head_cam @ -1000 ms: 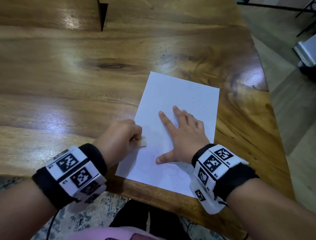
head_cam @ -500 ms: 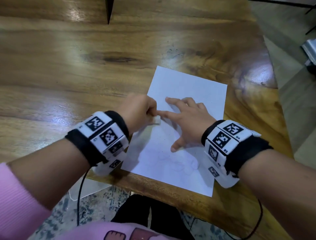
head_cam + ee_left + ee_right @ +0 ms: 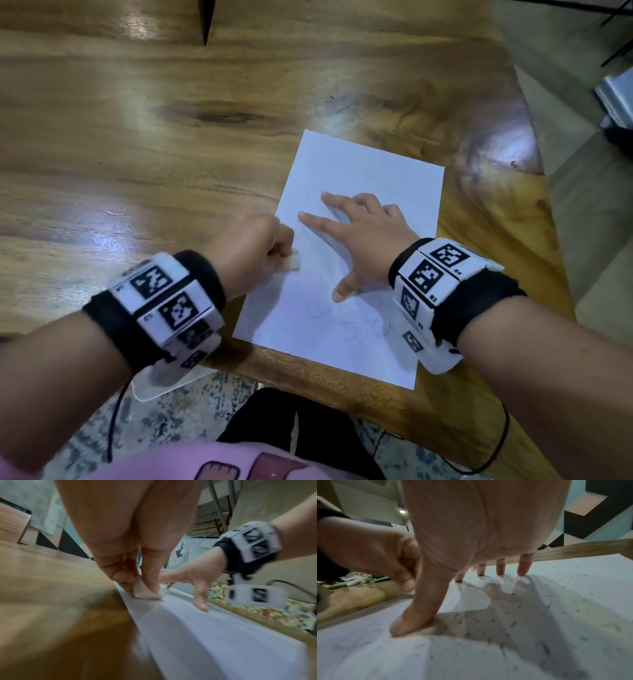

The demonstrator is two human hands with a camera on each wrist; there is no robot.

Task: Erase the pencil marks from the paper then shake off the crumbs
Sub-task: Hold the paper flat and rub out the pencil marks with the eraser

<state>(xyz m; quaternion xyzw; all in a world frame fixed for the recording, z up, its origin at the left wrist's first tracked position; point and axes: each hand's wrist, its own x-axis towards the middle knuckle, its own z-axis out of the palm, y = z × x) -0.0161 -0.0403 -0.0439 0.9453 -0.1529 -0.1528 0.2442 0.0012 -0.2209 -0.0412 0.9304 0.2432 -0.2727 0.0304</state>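
Left hand point(image 3: 251, 248), clamped on eraser point(image 3: 294, 263), now back nearer than half a second ago. Right hand point(image 3: 368, 240) splayed flat, pinning paper point(image 3: 373, 171); faint marks remaining nearer, crumbs point(image 3: 511, 624) everywhere.

Head view: high, looking forward and down over both forearms onto the wooden table point(image 3: 144, 144) and the paper point(image 3: 359, 178), the floor visible past the near edge. Left wrist view: very low and close, looking along the left hand point(image 3: 130, 536) across the sheet toward the right hand point(image 3: 190, 580). Right wrist view: equally low under the right hand point(image 3: 481, 524), facing the far table edge; all three share the paper and both hands.
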